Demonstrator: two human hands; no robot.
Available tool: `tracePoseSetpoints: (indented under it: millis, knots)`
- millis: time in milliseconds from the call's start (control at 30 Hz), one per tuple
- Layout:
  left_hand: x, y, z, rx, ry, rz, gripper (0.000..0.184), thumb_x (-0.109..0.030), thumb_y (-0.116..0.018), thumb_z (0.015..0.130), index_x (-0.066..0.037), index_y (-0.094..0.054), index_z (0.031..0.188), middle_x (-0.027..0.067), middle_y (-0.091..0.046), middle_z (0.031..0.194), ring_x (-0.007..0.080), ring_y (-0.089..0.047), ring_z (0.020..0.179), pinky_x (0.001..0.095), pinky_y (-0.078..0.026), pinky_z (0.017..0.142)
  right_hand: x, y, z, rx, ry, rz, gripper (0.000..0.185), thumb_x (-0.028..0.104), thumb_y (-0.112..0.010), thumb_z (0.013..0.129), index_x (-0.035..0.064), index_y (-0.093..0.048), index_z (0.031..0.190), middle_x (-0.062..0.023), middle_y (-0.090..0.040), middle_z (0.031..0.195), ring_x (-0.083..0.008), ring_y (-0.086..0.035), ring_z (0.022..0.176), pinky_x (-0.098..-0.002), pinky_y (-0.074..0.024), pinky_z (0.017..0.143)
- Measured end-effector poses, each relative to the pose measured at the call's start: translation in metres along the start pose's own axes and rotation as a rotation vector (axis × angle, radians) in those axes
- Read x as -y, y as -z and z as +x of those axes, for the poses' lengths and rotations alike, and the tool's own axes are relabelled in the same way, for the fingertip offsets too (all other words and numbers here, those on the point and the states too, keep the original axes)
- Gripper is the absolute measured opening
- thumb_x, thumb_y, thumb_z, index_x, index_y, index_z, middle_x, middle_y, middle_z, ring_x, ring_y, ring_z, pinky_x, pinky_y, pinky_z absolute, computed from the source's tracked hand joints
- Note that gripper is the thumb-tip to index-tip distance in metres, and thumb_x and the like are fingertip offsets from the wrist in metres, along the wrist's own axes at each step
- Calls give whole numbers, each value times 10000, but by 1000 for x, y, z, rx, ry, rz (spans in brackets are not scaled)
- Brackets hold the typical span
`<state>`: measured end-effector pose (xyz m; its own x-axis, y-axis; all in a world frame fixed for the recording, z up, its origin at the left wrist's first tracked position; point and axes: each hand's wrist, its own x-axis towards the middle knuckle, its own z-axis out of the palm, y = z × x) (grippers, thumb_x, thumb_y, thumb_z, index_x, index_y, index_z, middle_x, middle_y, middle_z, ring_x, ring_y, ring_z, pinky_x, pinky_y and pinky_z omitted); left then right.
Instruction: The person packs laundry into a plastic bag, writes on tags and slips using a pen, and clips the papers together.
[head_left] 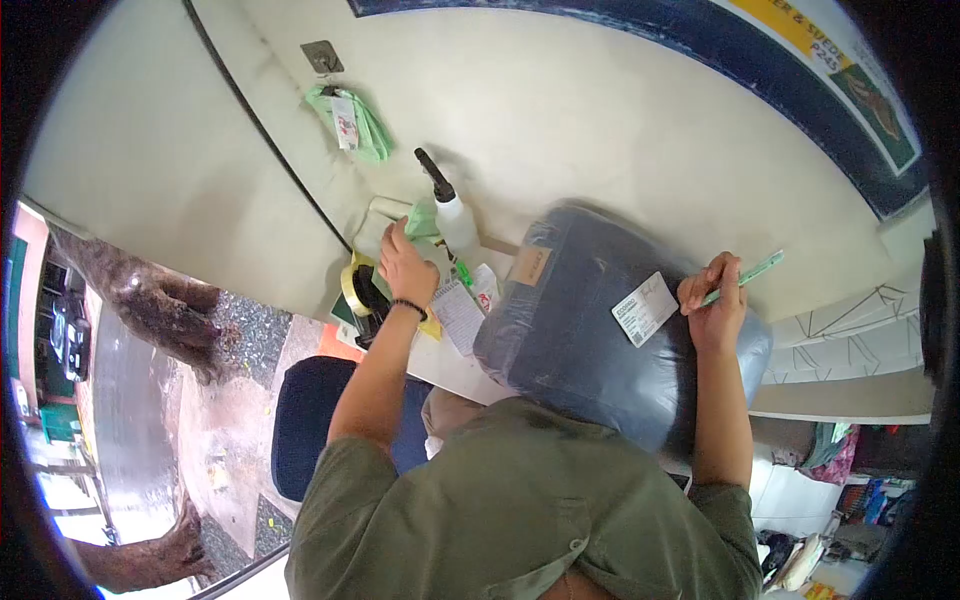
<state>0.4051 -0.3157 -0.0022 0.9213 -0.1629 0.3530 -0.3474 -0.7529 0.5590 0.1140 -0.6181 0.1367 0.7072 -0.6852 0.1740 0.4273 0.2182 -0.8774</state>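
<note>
A slim light green pen (pixel 748 275) is held in my right hand (pixel 715 298), over the right side of a big dark blue bundle (pixel 570 330) wrapped in clear plastic. Beside that hand, a white printed label (pixel 645 310) lies on the bundle, and a tan strip of tape (pixel 531 265) is stuck near its upper left corner. My left hand (pixel 405 270) is raised over the small white table, fingers extended, with nothing visible in it. Close to it are a tape dispenser (pixel 362 290) with a yellowish roll, a handwritten notepad (pixel 457 315) and a bright green item (pixel 462 272).
A white spray bottle (pixel 456 222) with a black nozzle stands against the wall. A green plastic bag (pixel 357 125) hangs above, and a black cable (pixel 262 125) runs down the wall. A dark blue chair (pixel 310 425) is at the left. Shelves with clothes fill the lower right.
</note>
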Motion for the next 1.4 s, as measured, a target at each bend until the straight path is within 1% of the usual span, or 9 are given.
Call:
tracePoseSetpoints:
  millis: [267, 367, 500, 767, 800, 867, 967, 1300, 1400]
  knots:
    - [41, -6, 30, -62, 75, 223, 326, -216, -727, 793, -87, -649, 1083, 126, -601, 1214, 344, -524, 1173, 539, -347, 996, 0, -3, 0, -31, 7, 19, 358, 385, -431, 1046, 78, -477, 870, -53, -464, 563, -174, -491, 497, -324, -430, 490]
    - [44, 15, 27, -245, 64, -47, 256, -169, -705, 825, -69, -651, 1055, 153, -663, 1058, 365, -608, 993, 496, -425, 913, 1, -6, -1, -51, 15, 6, 326, 359, -446, 1046, 82, -480, 878, -42, -465, 574, -172, -491, 502, -322, -423, 490]
    - [-22, 69, 9, -399, -150, -699, 174, -64, -602, 947, -19, -597, 1114, 80, -671, 957, 178, -629, 884, 324, -482, 741, -1, -6, -1, -49, -6, -107, 247, 285, -474, 1043, 66, -517, 937, -11, -450, 580, -117, -443, 505, -278, -380, 488]
    - [-165, 155, -74, -124, -199, -1182, 251, 14, -652, 892, 9, -589, 1136, 30, -661, 996, 80, -598, 834, 233, -480, 712, -5, -8, -7, 1, 10, -261, 186, 216, -515, 1029, 51, -564, 959, 45, -384, 623, -50, -312, 529, -221, -249, 488]
    - [-158, 156, -87, -33, -249, -846, 186, 59, -660, 838, 4, -651, 1016, 68, -674, 1002, 126, -625, 883, 273, -499, 755, -5, -12, -8, -13, 13, -246, 183, 210, -517, 1027, 49, -564, 953, 43, -392, 626, -48, -315, 531, -220, -251, 489]
    - [-162, 131, -85, 66, -795, -827, 273, 79, -655, 726, -77, -733, 936, 123, -636, 1100, 261, -619, 1012, 360, -489, 876, -4, -5, -10, 32, 5, -308, 186, 200, -527, 1018, 38, -573, 938, 40, -419, 635, -44, -326, 540, -216, -265, 492]
    - [-154, 103, -108, 246, -740, -624, 347, 101, -659, 661, -124, -771, 901, 101, -636, 1130, 273, -599, 1032, 360, -490, 835, -2, -5, -12, 74, -7, -303, 233, 256, -551, 1007, 41, -605, 938, 45, -453, 646, -48, -360, 559, -215, -291, 524]
    - [-144, 103, -113, 212, -598, -604, 287, 56, -698, 688, -50, -698, 955, 83, -688, 939, 249, -652, 922, 353, -486, 850, -7, -4, -19, 162, 12, -564, 202, 215, -597, 986, 28, -673, 971, -12, -639, 875, -108, -555, 844, -284, -457, 769]
    - [-143, 106, -111, 494, -79, -1176, 242, 7, -697, 787, 7, -668, 1028, 37, -690, 922, 107, -625, 892, 248, -486, 805, -6, -4, -19, 160, -3, -562, 196, 208, -599, 985, 28, -675, 974, -22, -652, 895, -113, -567, 866, -289, -465, 789]
